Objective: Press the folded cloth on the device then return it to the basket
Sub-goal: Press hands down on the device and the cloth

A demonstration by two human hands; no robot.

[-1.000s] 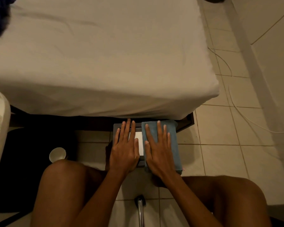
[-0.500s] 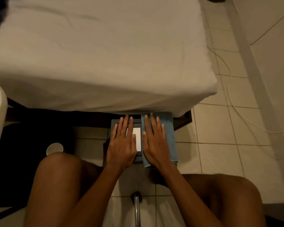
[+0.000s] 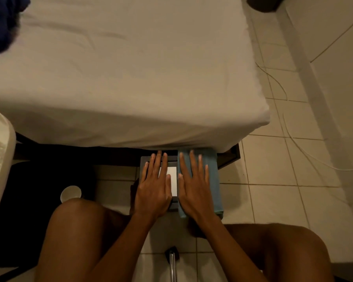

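A dark flat device (image 3: 172, 204) with a white panel lies on the floor just under the bed's edge. A folded blue cloth (image 3: 213, 180) covers its right side. My right hand (image 3: 194, 188) lies flat on the cloth, palm down, fingers spread. My left hand (image 3: 154, 188) lies flat on the device's bare left side, fingers spread, partly over the white panel. A white slatted basket (image 3: 0, 155) shows at the left edge.
A bed with a pale sheet (image 3: 120, 78) fills the upper view and overhangs the device. A white cup (image 3: 70, 193) stands on the floor by my left knee. A metal rod (image 3: 172, 263) lies between my legs. Thin cables (image 3: 289, 135) cross the tiles at right.
Both hands stay flat in the same places on the device and cloth. Only the camera has shifted slightly; the cloth has not moved.
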